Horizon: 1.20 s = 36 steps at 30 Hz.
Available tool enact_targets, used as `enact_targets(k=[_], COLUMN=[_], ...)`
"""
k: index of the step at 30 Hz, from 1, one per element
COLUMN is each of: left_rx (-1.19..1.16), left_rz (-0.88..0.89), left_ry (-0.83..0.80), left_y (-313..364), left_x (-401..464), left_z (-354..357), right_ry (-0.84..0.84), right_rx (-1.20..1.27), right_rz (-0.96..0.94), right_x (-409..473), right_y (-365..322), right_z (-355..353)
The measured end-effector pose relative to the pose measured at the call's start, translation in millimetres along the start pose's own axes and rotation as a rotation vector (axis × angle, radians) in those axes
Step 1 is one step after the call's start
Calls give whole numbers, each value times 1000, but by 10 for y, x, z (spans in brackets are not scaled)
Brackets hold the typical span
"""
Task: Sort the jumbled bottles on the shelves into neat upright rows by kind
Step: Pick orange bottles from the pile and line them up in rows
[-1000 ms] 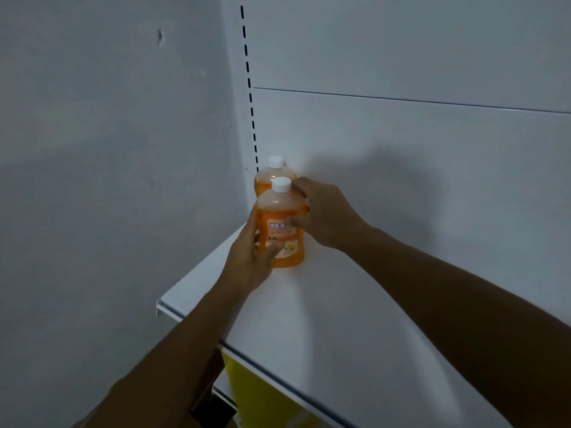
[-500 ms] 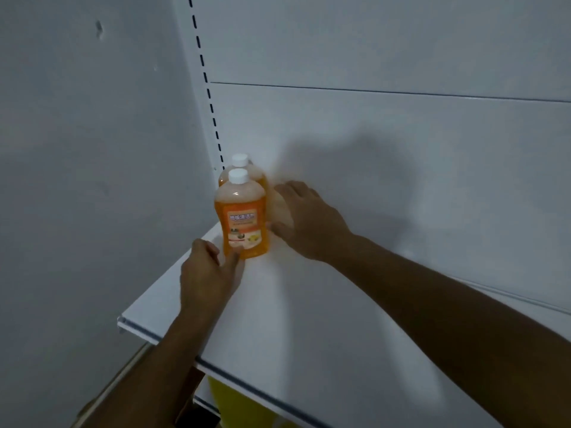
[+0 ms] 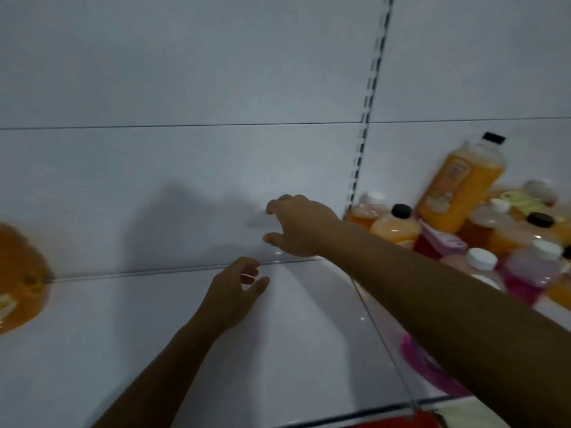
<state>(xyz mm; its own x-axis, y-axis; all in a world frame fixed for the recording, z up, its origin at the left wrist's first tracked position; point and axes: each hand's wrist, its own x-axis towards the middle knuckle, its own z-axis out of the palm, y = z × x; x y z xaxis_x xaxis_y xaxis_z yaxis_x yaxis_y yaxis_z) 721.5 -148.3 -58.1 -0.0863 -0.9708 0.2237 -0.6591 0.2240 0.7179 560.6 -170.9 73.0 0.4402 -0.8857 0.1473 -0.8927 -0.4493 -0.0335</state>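
Observation:
My left hand (image 3: 234, 291) hovers over the bare white shelf (image 3: 154, 335), fingers loosely spread, holding nothing. My right hand (image 3: 296, 225) is stretched out higher up near the back panel, fingers relaxed and empty. An orange bottle (image 3: 18, 282) shows blurred at the far left edge. On the right, past the slotted upright (image 3: 367, 118), lies a jumble of bottles: a tall orange one with a black cap (image 3: 460, 183) leaning, a shorter orange one with a black cap (image 3: 397, 225), and pink ones with white caps (image 3: 531, 270).
A clear divider (image 3: 380, 332) separates the bare shelf section from the jumbled one. A pink bottle (image 3: 432, 369) lies flat under my right forearm. The shelf's front edge (image 3: 340, 418) runs along the bottom, with something red below it.
Both hands have let go of the orange bottles at the left corner and moved right. The view has swung right, bringing the jumbled bottles into sight.

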Motion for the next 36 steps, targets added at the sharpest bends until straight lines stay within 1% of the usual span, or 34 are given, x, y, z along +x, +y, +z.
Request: enact_targets(k=[6, 9, 11, 13, 16, 20, 23, 25, 27, 32, 36], left_rx=[-86, -119, -120, -143, -149, -119, -73, -83, -88, -133, -250], left_rz=[121, 164, 204, 199, 139, 58, 59, 73, 104, 178, 226], left_ry=[-128, -139, -139, -129, -97, -86, -96, -116, -130, -101, -109], left_y=[750, 1068, 1240, 1333, 1360, 1247, 1142, 1136, 1170, 1176, 1084], left_x=[270, 337, 382, 447, 577, 750, 864, 921, 948, 978, 957], left_z=[721, 938, 1024, 1085, 1152, 1237, 1288, 1312, 1340, 1399, 1368], right_ry=[69, 116, 97, 62, 22, -19, -74, -87, -65, -59, -70], right_rx=[38, 55, 59, 87, 120, 112, 140, 160, 152, 138, 71], right_rz=[158, 235, 287, 333, 380, 377, 365, 360, 356, 319, 260], right_x=[-585, -794, -874, -893, -809, -616, -466, -384, -312, -173, -152], right_y=[776, 1076, 1272, 1433, 1569, 1654, 1689, 1710, 1733, 1805, 1749], right_z=[-398, -529, -565, -565, -520, -420, -330, -275, -248, -265, -274])
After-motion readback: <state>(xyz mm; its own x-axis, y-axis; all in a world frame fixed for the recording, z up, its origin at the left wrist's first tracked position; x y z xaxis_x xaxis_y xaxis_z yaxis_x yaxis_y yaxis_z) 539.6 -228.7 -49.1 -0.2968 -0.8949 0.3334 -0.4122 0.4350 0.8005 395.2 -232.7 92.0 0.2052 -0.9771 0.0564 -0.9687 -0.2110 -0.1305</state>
